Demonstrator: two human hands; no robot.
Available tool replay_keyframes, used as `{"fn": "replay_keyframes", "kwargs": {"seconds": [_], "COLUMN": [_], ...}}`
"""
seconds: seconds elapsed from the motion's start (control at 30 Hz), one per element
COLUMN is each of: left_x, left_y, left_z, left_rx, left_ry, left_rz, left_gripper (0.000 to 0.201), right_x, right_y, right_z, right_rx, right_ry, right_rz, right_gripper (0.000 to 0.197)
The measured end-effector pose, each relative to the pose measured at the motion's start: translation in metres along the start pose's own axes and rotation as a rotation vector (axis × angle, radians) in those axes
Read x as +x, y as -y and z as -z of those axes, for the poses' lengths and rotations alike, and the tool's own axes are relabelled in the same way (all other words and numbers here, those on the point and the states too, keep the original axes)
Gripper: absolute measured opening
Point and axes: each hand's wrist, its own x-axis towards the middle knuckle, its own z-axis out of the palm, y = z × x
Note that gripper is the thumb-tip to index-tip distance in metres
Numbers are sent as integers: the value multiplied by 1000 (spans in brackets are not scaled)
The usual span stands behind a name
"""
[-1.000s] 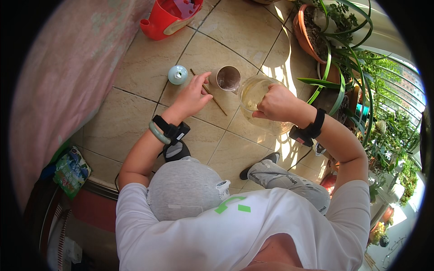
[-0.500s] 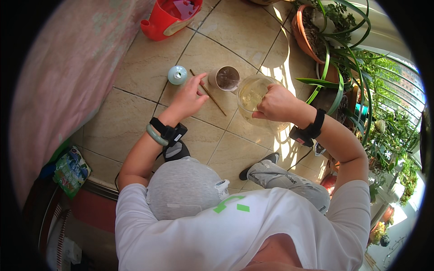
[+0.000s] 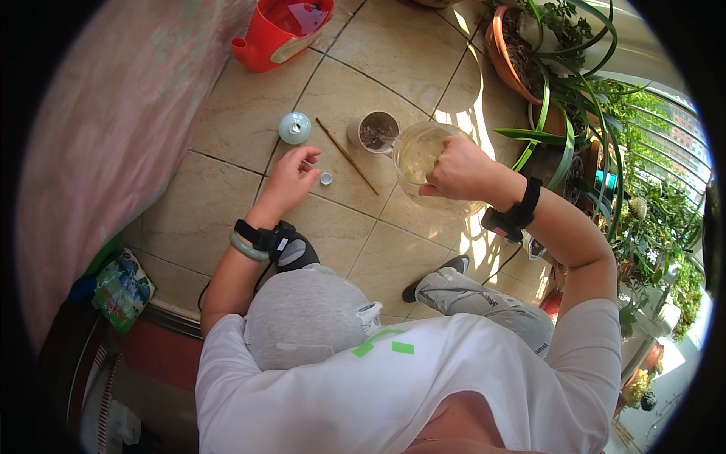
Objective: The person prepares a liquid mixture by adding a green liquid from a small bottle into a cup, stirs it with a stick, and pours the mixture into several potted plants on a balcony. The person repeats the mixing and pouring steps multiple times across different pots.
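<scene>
My right hand is closed on a clear pitcher holding pale, see-through liquid. The pitcher's spout meets the rim of a cup with dark brown contents; whether liquid is flowing I cannot make out. My left hand hovers empty over the tiles, fingers loosely bent and apart. Just right of its fingertips lies a small whitish bottle cap. Beyond this hand stands a pale blue, round bottle with an uncovered neck. A thin brown stick rests on the floor between bottle and cup.
A red watering can stands at the far left beside a pinkish wall. Along the right are potted plants, among them a terracotta pot with long leaves. A green-and-blue packet lies at the lower left.
My left hand has moved left and toward me, away from the cup and stick, and the small cap now shows. My right hand and the pitcher have shifted slightly left.
</scene>
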Motion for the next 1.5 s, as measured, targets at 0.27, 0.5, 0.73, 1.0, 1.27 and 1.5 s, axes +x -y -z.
{"fn": "replay_keyframes", "kwargs": {"seconds": [0.27, 0.5, 0.73, 1.0, 1.27, 1.5], "left_x": [-8, 3, 27, 40, 38, 29], "left_y": [12, 9, 9, 27, 28, -16], "left_z": [22, 19, 13, 15, 20, 14], "left_rx": [78, 175, 329, 340, 195, 242], "left_ry": [-162, -388, -386, -390, -268, -101], "left_rz": [157, 62, -104, -161, -173, -313], "left_gripper": [16, 59, 77, 69, 65, 64], "right_x": [-51, -74, -54, -44, -15, 21], "right_y": [-19, -41, -56, -35, 32, 55], "right_z": [15, -27, -74, -72, -70, -63], "right_rx": [181, 207, 315, 123, 334, 657], "right_ry": [-38, -452, -774, -919, -1078, -986], "right_rz": [-227, -568, -738, -829, -597, -481], "right_gripper": [36, 34, 34, 44, 39, 24]}}
